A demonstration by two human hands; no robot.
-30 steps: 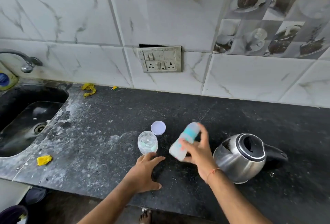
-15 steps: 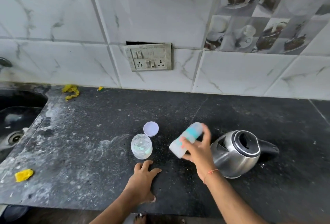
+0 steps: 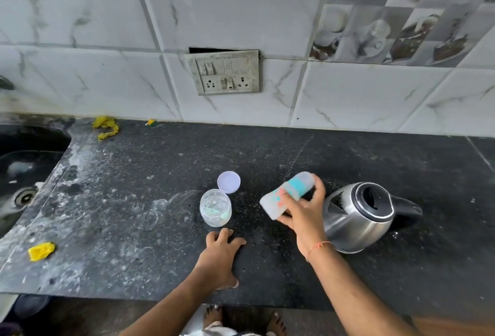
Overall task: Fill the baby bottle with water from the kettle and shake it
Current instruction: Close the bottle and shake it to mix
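Now the right hand (image 3: 301, 211) is still gripping the tilted bottle (image 3: 288, 195) beside the kettle (image 3: 356, 217), the left hand (image 3: 219, 258) resting flat, unclenched; shaking seemingly continuing.

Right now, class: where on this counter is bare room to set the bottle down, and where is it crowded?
Free: counter between sink and clear jar; also behind the kettle. Crowded: jar, round lid, baby bottle, kettle.

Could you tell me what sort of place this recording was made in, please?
Most likely a home kitchen. A dark stone counter runs beside a sink, the wall is tiled with a switch and socket plate, and a steel kettle stands by the right hand, which holds a baby bottle.
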